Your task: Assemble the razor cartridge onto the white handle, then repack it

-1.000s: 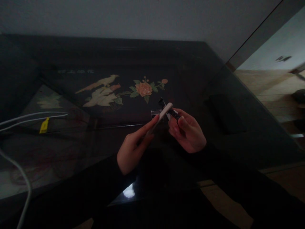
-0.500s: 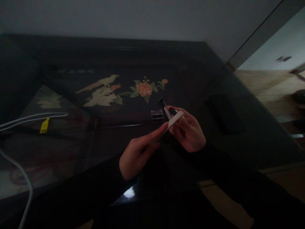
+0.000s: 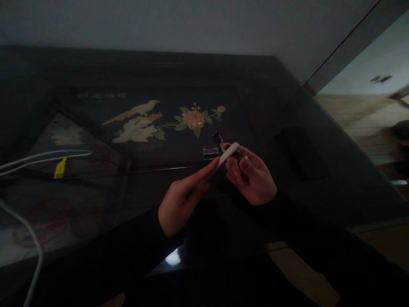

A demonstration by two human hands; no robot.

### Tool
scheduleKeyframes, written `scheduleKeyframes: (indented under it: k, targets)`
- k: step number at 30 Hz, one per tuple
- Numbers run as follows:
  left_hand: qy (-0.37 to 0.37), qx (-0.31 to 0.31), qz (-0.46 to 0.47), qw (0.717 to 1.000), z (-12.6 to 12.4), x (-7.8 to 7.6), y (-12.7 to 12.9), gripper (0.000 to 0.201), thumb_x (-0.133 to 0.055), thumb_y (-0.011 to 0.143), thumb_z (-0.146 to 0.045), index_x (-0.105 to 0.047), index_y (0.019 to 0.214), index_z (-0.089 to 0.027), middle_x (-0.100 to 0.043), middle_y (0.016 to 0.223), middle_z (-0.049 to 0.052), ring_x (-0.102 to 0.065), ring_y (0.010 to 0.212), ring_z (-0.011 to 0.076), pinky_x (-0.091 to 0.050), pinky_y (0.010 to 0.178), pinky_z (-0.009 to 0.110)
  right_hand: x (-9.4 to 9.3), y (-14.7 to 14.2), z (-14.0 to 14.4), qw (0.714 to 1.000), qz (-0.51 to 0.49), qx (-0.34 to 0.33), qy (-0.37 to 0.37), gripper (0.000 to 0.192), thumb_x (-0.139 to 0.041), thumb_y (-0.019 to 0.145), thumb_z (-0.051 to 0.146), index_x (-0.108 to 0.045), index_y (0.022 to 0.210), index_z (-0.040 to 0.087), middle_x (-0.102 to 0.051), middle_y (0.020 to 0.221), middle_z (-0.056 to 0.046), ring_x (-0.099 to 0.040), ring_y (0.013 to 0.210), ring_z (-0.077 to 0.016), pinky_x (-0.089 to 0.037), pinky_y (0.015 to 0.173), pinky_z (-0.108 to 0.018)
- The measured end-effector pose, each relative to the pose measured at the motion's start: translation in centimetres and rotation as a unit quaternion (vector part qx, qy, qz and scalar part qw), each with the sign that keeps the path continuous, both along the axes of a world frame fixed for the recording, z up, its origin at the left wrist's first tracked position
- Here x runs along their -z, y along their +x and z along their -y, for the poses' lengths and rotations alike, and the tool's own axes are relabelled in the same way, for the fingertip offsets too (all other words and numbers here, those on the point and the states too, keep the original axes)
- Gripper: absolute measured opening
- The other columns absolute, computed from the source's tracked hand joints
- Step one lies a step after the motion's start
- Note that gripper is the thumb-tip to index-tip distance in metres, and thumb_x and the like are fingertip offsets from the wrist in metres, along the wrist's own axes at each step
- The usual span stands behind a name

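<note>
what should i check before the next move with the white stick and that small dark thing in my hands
1. Left hand grips the white stick: ok.
2. Right hand holds the small dark part: ok, mostly hidden.
3. Stick tip meets the dark part: cannot tell, too dim.
4. Small clear box lies on the table, apart from both hands: ok.
5. White cable lies far left, away from the hands: ok.

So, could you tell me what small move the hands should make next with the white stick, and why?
Probably draw the white stick back across the right hand's fingertips in another short stroke. The left hand holds it slanted, its far end lying against the right hand, which also pinches a small dark object. The contact is already there.
</note>
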State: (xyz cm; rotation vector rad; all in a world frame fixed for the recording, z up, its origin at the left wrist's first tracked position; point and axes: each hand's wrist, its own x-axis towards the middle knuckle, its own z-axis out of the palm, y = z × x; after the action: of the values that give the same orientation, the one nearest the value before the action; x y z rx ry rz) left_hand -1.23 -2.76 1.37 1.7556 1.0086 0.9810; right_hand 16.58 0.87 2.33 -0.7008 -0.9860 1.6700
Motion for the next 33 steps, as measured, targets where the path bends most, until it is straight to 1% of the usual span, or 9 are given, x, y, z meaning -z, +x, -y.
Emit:
scheduleKeyframes:
  k: [4,8,13,17,21,23,28,33]
  targets:
    - [-0.015,-0.022,0.003,1.0,-0.08,0.06,-0.07,0.05,-0.046,0.092,-0.018,-0.04,0.141,-0.024,-0.051,0.14,0.001,-0.052,0.125,0.0193,-0.038,0.11,0.035,0.09,0.02,0.11,1.0,-0.011,0.005,-0.004,0.039,-0.076,0.07,0.043,-0.06,0.096,0.019,-0.047,0.052,0.009,-0.031,0.04,-0.0045,-0.02,0.037,-0.02]
    - [-0.019,-0.031,0.003,0.999,0.01,0.0,-0.02,0.05,-0.047,0.091,-0.017,-0.042,0.14,-0.024,-0.053,0.139,0.002,-0.055,0.122,0.0194,-0.04,0.108,0.035,0.07,0.02,0.07,1.0,-0.016,0.007,-0.006,0.039,-0.077,0.069,0.042,-0.06,0.096,0.019,-0.048,0.051,0.009,-0.032,0.039,-0.0045,-0.02,0.037,-0.02]
    - [-0.015,-0.007,0.008,1.0,0.23,0.06,0.01,0.05,-0.047,0.092,-0.018,-0.041,0.141,-0.027,-0.051,0.14,0.001,-0.055,0.122,0.0188,-0.039,0.109,0.033,-0.05,-0.03,0.04,1.0,-0.007,0.013,-0.002,0.039,-0.077,0.069,0.043,-0.062,0.094,0.018,-0.046,0.051,0.009,-0.031,0.04,-0.0042,-0.019,0.037,-0.02]
    - [0.003,0.017,0.007,1.0,0.33,0.1,0.0,0.052,-0.047,0.091,-0.015,-0.04,0.142,-0.026,-0.05,0.141,0.003,-0.053,0.125,0.0188,-0.04,0.108,0.031,-0.18,-0.03,0.04,1.0,0.0,0.018,-0.004,0.042,-0.077,0.068,0.044,-0.064,0.097,0.017,-0.045,0.05,0.009,-0.031,0.04,-0.0041,-0.02,0.037,-0.02]
    - [0.038,0.043,0.01,0.998,0.49,0.06,0.06,0.053,-0.048,0.09,-0.012,-0.04,0.141,-0.025,-0.05,0.139,0.004,-0.054,0.122,0.0177,-0.042,0.106,0.028,-0.24,0.03,-0.03,0.999,0.0,0.022,-0.026,0.044,-0.079,0.066,0.042,-0.065,0.1,0.019,-0.045,0.05,0.009,-0.032,0.039,-0.0032,-0.022,0.036,-0.018]
    - [0.046,0.05,0.006,0.998,0.54,0.03,0.07,0.053,-0.048,0.09,-0.012,-0.04,0.142,-0.024,-0.051,0.139,0.003,-0.055,0.122,0.0173,-0.042,0.106,0.027,-0.21,0.05,-0.07,0.999,0.002,0.021,-0.025,0.045,-0.079,0.065,0.043,-0.064,0.1,0.019,-0.045,0.05,0.01,-0.032,0.039,-0.003,-0.022,0.035,-0.018]
    - [0.052,0.053,-0.004,0.997,0.45,0.08,0.01,0.052,-0.047,0.091,-0.012,-0.041,0.141,-0.023,-0.05,0.139,0.004,-0.056,0.121,0.0178,-0.043,0.105,0.028,-0.07,0.08,-0.1,1.0,0.008,0.015,-0.015,0.046,-0.078,0.066,0.045,-0.064,0.101,0.02,-0.043,0.05,0.01,-0.03,0.038,-0.0031,-0.022,0.035,-0.018]
    - [0.037,0.026,-0.011,0.999,0.21,0.13,-0.1,0.05,-0.048,0.091,-0.015,-0.042,0.14,-0.022,-0.05,0.139,0.004,-0.054,0.123,0.0181,-0.043,0.106,0.029,-0.02,0.04,-0.08,1.0,0.007,0.007,-0.017,0.045,-0.077,0.068,0.044,-0.062,0.102,0.018,-0.044,0.05,0.009,-0.031,0.04,-0.0034,-0.023,0.037,-0.019]
